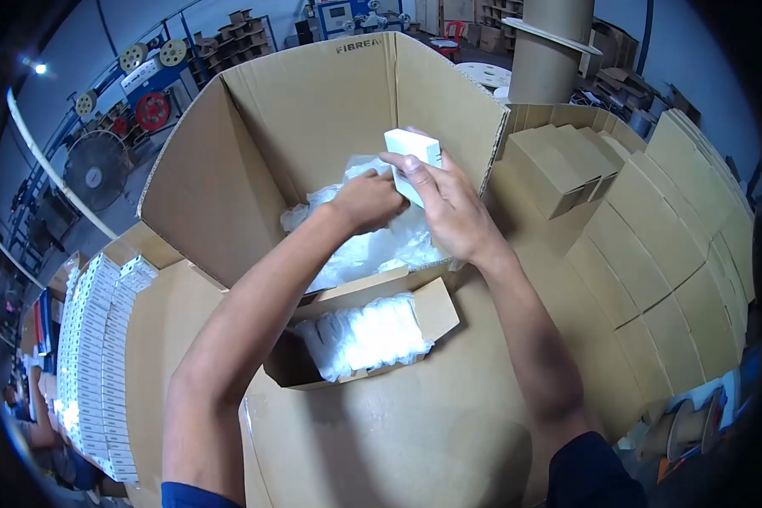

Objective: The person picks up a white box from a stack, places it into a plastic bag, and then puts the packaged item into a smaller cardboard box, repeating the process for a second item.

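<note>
My right hand [455,207] is wrapped round a small white box [413,151], thumb across its front, above the large open carton [313,102]. Close beside it on the left, my left hand [368,203] is closed, knuckles up, near the box's lower end; what its fingers grip is hidden. Behind and below both hands, crumpled clear plastic bags [351,258] lie in the carton. In front of it, under my forearms, a long open cardboard box [436,309] holds a row of plastic-wrapped white items [368,334].
Stacks of small white boxes [93,364] stand at the table's left edge. On the right are closed brown cartons [559,165] and a stack of flat cardboard [652,262]. Machines with reels [152,110] stand in the background. Another person's arm [38,406] shows at far left.
</note>
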{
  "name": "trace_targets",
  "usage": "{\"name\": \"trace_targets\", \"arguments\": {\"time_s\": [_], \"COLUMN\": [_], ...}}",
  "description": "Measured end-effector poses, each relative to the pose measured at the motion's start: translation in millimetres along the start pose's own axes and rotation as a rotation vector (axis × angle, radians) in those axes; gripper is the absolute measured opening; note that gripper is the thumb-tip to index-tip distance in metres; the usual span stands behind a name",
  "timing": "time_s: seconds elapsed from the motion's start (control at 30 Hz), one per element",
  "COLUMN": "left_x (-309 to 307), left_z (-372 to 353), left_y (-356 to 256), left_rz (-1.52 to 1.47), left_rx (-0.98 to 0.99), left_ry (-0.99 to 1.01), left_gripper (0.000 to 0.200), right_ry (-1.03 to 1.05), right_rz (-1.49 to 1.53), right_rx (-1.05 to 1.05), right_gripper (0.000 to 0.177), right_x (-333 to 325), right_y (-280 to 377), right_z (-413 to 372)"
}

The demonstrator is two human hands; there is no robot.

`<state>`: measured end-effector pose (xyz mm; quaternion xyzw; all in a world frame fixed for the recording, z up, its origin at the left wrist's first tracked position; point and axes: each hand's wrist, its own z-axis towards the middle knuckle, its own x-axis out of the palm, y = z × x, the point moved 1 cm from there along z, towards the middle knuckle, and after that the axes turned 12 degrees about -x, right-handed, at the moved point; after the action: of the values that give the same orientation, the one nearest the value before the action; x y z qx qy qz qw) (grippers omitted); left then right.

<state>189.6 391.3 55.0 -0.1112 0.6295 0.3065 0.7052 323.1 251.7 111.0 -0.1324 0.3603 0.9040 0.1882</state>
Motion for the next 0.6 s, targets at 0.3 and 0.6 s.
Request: {"name": "trace_targets", "arguments": {"time_s": [0.3,0.6], "left_x": [-107,-170], "left_z": [-89,-242], "left_y": [13,-111], "left_rz": [-0.823,-1.401], "left_rx": [-0.646,-0.713], "left_ry": [-0.137,-0.469], "left_gripper": [0.032,0.037], "right_ry": [-0.082,-0.092], "right_rz": [-0.090,0.149], "right_rx": [-0.063,0.011], "right_gripper": [0.052,0.035], "right_x": [-3,27], "right_y": [27,125], "right_z": [-5,-88]}}
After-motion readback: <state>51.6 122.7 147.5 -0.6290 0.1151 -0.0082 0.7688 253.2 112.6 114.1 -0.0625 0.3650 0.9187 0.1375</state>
